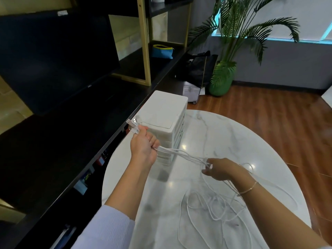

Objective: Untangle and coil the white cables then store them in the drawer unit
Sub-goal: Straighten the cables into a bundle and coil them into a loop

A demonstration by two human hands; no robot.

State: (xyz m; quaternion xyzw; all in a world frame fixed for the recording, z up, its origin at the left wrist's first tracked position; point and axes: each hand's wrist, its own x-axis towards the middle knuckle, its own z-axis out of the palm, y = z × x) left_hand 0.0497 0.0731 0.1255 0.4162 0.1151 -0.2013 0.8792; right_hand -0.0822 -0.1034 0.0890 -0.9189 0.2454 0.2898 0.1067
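Observation:
My left hand (143,144) grips a bundle of white cables (181,152), with their plug ends (133,125) sticking out above my fist. The strands run taut to my right hand (221,168), whose fingers pinch them. Behind that hand the cables fall in tangled loops (215,207) onto the white marble table (224,126). The white drawer unit (164,112) stands at the table's far left edge, just behind my left hand; its drawers look closed.
A black shelf unit with a dark monitor (53,58) runs along the left. A blue pouch (162,51) lies on a shelf. A potted palm (222,78) and a black bag (199,69) stand beyond the table on the wooden floor.

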